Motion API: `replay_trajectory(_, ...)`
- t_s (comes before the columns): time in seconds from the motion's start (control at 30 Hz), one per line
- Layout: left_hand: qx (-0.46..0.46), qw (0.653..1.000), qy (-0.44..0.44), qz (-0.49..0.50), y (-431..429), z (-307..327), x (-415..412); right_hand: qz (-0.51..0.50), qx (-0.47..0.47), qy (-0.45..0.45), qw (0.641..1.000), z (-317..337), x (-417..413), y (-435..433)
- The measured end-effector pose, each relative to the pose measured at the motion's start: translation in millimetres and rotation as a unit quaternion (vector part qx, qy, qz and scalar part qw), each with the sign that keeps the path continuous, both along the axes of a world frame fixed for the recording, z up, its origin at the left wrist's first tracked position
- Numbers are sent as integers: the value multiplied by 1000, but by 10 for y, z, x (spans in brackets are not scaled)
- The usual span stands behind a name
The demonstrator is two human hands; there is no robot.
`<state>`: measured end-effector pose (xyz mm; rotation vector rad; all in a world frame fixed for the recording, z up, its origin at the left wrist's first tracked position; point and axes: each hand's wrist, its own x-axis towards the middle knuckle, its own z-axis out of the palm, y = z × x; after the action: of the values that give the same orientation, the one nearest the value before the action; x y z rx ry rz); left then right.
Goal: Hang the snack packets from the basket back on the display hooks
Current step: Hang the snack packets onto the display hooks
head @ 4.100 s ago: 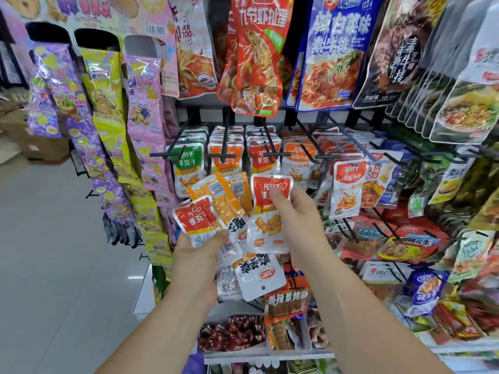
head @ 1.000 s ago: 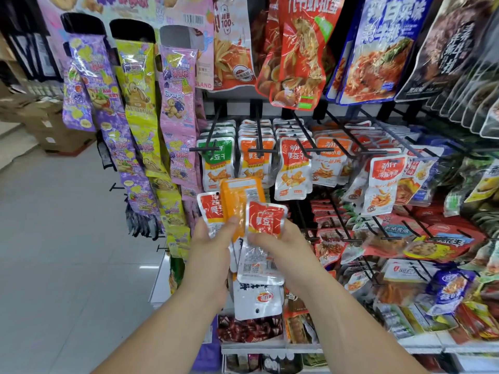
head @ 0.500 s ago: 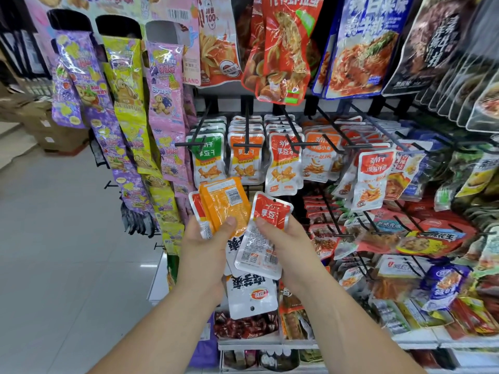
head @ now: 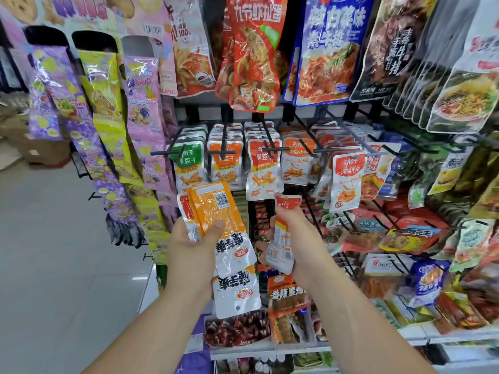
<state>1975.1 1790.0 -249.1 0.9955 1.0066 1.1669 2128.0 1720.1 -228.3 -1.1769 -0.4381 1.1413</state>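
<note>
Left hand gripped fanned stack of snack packets low before rack. Orange packet lay on top, white one with black lettering hanging out below. Thumb pressed across orange packet; other fingers hidden behind stack. Right hand curled round single red-topped packet, held edge-on, red header poking above fingers. That packet sat just below row of display hooks, near hanging red packets. Green-topped packets hung further left.
</note>
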Motion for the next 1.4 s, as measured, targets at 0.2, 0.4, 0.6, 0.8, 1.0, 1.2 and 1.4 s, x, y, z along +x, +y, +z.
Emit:
replay_trajectory(0.2, 8, 1000, 1, -18, 8, 25, 40, -49, -27, 12, 998, 71, 69, 56)
replay_trajectory(0.4, 0, 999, -39, -22, 0, 87, 45, -70, 4, -155, 986, 176, 115, 167)
replay_trajectory(0.6, -4, 999, -41, -12, 20, 122, 0, -93, 89, -262, 957, 307, 111, 281)
replay_trajectory(0.8, -6, 998, -52, -14, 75, 131, -16, -121, 113, -276, 947, 369, 96, 367)
replay_trajectory(1.0, -7, 999, -40, -11, 108, 151, -5, -152, 112, -298, 936, 351, 100, 435)
replay_trajectory(1.2, -15, 999, -35, -11, 154, 145, 30, -157, 116, -353, 915, 358, 107, 477)
replay_trajectory(1.4, -12, 999, -34, -11, 197, 160, 41, -162, 112, -368, 909, 322, 125, 486)
